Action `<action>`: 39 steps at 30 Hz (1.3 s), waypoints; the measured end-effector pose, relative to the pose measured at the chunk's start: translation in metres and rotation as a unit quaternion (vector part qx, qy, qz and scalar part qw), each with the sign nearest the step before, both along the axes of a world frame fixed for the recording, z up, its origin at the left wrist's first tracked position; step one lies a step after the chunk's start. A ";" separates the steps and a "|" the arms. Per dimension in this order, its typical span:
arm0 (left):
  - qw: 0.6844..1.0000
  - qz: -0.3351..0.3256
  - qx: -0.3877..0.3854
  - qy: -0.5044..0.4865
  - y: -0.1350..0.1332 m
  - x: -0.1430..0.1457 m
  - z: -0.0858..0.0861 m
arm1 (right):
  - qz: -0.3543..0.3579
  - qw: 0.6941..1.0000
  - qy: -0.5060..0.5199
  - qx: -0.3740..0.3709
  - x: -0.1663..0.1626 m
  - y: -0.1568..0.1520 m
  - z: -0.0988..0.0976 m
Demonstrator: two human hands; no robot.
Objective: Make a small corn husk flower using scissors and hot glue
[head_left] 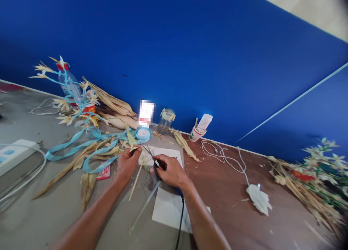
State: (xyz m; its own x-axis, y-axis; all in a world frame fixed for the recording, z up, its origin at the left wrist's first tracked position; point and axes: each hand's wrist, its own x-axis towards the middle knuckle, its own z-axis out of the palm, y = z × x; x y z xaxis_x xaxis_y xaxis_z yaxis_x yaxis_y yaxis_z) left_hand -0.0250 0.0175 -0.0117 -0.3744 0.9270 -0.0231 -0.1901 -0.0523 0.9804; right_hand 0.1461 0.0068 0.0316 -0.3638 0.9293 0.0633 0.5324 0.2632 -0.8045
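Scissors (154,159) clasped in right grip (170,170); husk strip (131,137) apparently pinched in left grip (127,161). Left grip could be nicked, scissors being held so close.

Black-handled scissors (152,159) point toward eleven o'clock, blades parted. A pale greenish husk strip (131,136) tilts at their ten o'clock.

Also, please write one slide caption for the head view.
Right hand holding scissors, left hand pinching a pale leaf piece, blue ribbon nearby.
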 end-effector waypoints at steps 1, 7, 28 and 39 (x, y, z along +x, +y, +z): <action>1.000 -0.009 0.000 0.002 -0.001 0.000 0.001 | -0.015 0.999 0.047 -0.013 -0.001 0.002 -0.002; 0.994 -0.108 -0.009 0.032 -0.009 0.011 0.010 | -0.121 0.932 0.329 -0.088 -0.018 0.009 -0.010; 0.982 -0.173 -0.036 -0.058 -0.010 0.019 -0.002 | -0.226 0.918 0.321 -0.053 -0.032 0.004 -0.012; 0.980 -0.172 -0.017 -0.098 -0.009 0.018 -0.005 | -0.216 0.904 0.360 -0.078 -0.034 0.005 -0.016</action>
